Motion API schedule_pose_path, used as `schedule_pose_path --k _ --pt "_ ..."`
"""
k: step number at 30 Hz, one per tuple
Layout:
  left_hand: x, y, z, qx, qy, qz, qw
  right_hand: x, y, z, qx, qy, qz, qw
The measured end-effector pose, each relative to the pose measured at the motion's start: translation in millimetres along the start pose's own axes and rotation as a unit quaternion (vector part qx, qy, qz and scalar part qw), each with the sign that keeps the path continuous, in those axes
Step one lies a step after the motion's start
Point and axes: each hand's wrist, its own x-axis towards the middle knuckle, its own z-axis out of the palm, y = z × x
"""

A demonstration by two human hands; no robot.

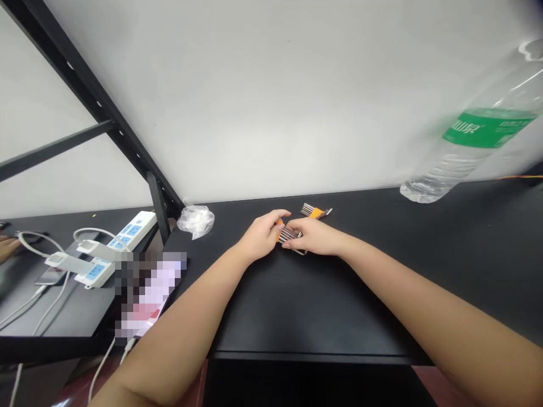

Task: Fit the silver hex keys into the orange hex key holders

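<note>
Between my two hands is a hex key set (290,235), a row of thin metal rods in an orange holder, just above or on the black table (297,305). My left hand (263,234) has its fingers closed around the orange end. The fingertips of my right hand (311,236) pinch the metal rods from the right. One bent rod shows below the right fingers. Just behind my right hand lies a second bundle of metal rods with an orange holder (316,212). My fingers hide part of the held set.
A crumpled clear plastic bag (195,221) lies at the back left. A large bottle with a green label (487,129) stands back right. On the left are a phone (153,297), a black metal frame (102,104), a power strip (133,230) with cables, and another person's hand (8,247).
</note>
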Motion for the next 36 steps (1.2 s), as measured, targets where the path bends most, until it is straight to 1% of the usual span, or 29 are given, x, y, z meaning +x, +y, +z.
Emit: schedule_pose_path --k 2,6,8,11,14,16,19,21,22,26,28,32,36 --pt "-1 3 -2.1 0.031 0.000 0.016 0.999 -1 -2 -2 0.008 -0.010 0.001 1.000" --pt "-1 4 -4.6 0.055 0.012 0.036 0.998 -4 -6 -3 0.046 -0.033 -0.009 0.998" --pt "-1 2 -4.5 0.053 0.012 0.032 0.998 -4 -6 -2 0.049 -0.026 -0.016 0.998" --pt "-1 -2 -3.2 0.034 0.010 0.024 0.999 -4 -5 -1 0.027 -0.009 -0.012 1.000" --pt "0 -5 -2.6 0.009 0.020 0.019 1.000 -2 -2 -1 0.021 -0.002 -0.009 1.000" --pt "1 -8 -4.5 -0.003 0.035 0.013 0.999 -2 -1 -2 0.027 -0.006 -0.008 1.000" --pt "2 -13 -10.6 -0.019 0.084 0.003 0.996 -3 -1 -4 0.023 -0.017 -0.010 1.000" --pt "3 -15 -14.4 -0.027 0.107 -0.007 0.994 -5 -1 -5 0.010 -0.012 -0.007 1.000" --pt "3 -16 -15.5 -0.024 0.106 -0.012 0.994 -6 -1 -5 0.002 -0.003 0.000 1.000" --pt "3 -16 -14.2 0.030 0.057 -0.026 0.998 -10 2 -6 -0.060 0.042 0.052 0.996" --pt "3 -16 -12.3 0.048 0.043 -0.028 0.998 -11 4 -6 -0.096 0.059 0.066 0.991" --pt "5 -18 -11.2 0.062 0.037 -0.038 0.997 -12 7 -5 -0.121 0.066 0.061 0.989" --pt "6 -20 -11.6 0.068 0.039 -0.047 0.996 -11 11 -7 -0.132 0.082 0.030 0.987"
